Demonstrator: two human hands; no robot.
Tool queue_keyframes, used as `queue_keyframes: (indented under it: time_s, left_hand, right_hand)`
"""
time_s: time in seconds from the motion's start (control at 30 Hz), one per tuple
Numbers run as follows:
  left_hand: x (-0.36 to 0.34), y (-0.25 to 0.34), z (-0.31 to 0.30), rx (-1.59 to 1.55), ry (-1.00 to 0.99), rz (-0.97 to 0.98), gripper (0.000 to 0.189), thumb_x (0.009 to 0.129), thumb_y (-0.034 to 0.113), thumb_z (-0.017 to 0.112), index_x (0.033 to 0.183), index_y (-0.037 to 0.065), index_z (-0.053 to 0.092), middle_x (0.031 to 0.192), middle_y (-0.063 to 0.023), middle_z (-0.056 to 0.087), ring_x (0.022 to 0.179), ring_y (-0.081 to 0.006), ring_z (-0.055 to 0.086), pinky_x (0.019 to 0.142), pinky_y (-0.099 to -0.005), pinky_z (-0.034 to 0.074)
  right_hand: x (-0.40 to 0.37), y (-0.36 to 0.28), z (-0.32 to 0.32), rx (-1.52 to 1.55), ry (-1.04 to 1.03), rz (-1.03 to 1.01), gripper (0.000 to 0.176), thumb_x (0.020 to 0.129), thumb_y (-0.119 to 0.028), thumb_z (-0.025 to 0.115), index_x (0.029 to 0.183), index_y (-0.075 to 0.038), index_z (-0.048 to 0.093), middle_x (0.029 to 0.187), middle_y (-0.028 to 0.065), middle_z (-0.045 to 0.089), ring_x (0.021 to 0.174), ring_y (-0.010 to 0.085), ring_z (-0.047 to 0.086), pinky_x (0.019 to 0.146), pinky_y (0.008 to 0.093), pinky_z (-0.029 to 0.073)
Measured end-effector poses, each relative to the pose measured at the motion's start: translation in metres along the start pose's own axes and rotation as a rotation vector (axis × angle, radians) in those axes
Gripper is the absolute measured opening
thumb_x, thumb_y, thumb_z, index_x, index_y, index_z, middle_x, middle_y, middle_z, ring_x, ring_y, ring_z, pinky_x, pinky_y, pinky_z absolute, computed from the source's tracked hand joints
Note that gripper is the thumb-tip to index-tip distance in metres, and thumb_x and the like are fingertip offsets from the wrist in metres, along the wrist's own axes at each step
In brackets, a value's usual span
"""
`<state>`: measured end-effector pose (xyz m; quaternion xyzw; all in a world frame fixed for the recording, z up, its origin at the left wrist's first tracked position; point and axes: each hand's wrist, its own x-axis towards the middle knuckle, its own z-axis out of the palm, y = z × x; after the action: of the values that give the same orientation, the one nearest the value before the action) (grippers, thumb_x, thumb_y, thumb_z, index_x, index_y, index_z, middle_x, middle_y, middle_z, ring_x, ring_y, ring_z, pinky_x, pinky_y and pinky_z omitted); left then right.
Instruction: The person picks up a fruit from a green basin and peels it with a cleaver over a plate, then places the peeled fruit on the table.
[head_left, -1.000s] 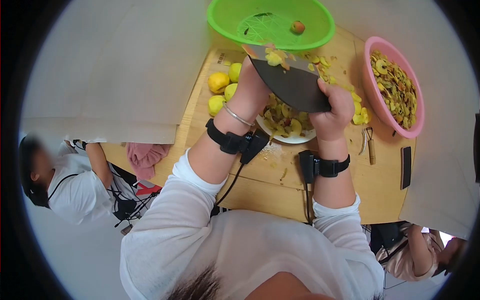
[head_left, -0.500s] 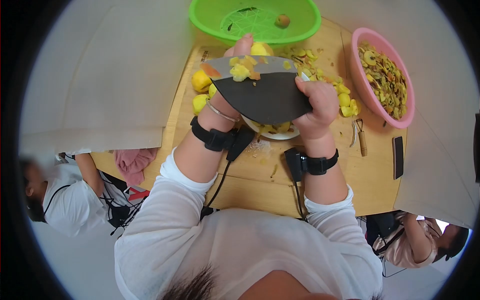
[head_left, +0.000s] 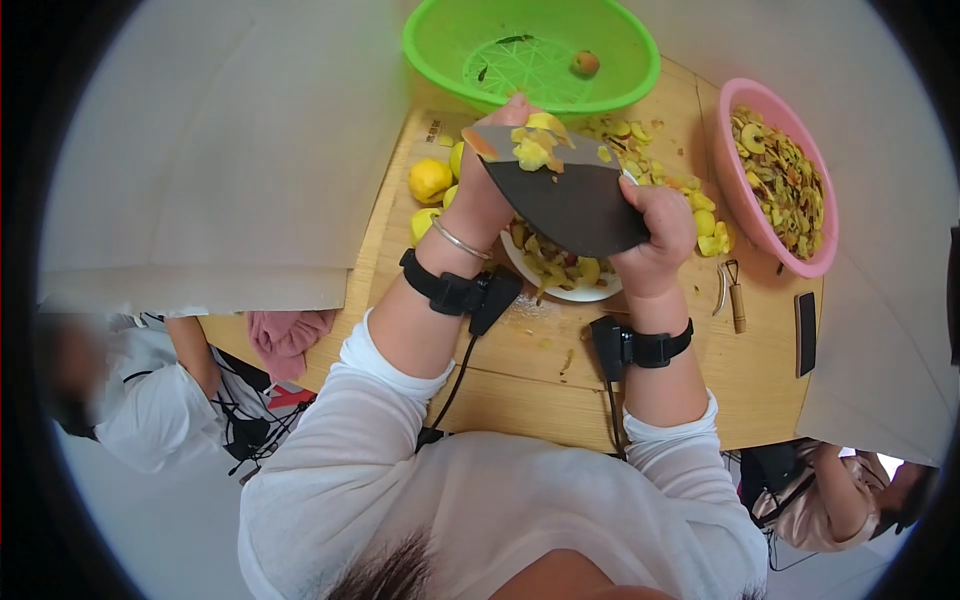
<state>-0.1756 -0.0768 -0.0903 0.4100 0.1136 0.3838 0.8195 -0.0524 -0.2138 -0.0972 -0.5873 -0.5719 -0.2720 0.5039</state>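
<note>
A dark blade-shaped board [head_left: 570, 205] with a grey upper strip is tilted over a white plate [head_left: 585, 293] of peelings. Yellow fruit scraps [head_left: 532, 152] lie on its grey strip. My right hand [head_left: 660, 225] grips the right end of the board, thumb on top. My left hand [head_left: 490, 175] is at the left end, mostly behind the board; its fingertips show above the upper edge, and its grip is hidden. Peeled yellow fruits [head_left: 430, 180] sit left of my left hand. More peelings [head_left: 640, 160] are scattered beyond the board.
A green basin [head_left: 430, 75] with one fruit stands at the back. At right are a pink basin [head_left: 735, 200] of peelings, a wooden-handled peeler [head_left: 738, 305] and a black bar [head_left: 805, 335]. A pink cloth [head_left: 285, 335] lies at left. People sit at both sides.
The view has shifted, so the table items appear farther right and lower. Both hands still hold up the board; more of the plate beneath it shows.
</note>
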Motion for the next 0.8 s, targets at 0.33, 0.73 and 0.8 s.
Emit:
queue_keyframes:
  time_s: [0.33,0.73,0.8]
  left_hand:
    - [0.003,0.000,-0.004,1.208,0.023,1.089,0.016,0.088,0.009,0.058,0.099,-0.003,0.059,0.084,-0.0112,0.065,0.073,-0.0171,0.062,0.066,-0.0285,0.051]
    - [0.000,0.002,0.014,0.107,0.106,0.048,0.039,0.099,0.041,0.042,0.090,0.007,0.059,0.072,-0.0023,0.057,0.054,-0.0081,0.050,0.047,-0.0208,0.038]
    - [0.001,0.004,0.016,-0.151,0.158,-0.085,0.046,0.101,0.046,0.038,0.088,0.007,0.058,0.072,-0.0028,0.059,0.060,-0.0095,0.054,0.055,-0.0230,0.044]
  right_hand:
    - [-0.013,0.017,-0.001,-0.036,0.011,0.199,0.025,0.062,0.000,0.074,0.085,-0.007,0.069,0.072,0.0103,0.064,0.063,0.0276,0.060,0.060,0.0331,0.047]
    - [-0.004,0.005,-0.009,-0.030,0.016,0.076,0.025,0.067,0.000,0.076,0.091,-0.003,0.068,0.073,0.0079,0.062,0.065,0.0214,0.059,0.062,0.0292,0.044]
    - [0.000,0.003,-0.010,-0.034,-0.020,0.015,0.028,0.065,-0.002,0.077,0.091,-0.004,0.067,0.072,0.0074,0.061,0.064,0.0231,0.058,0.060,0.0310,0.043]
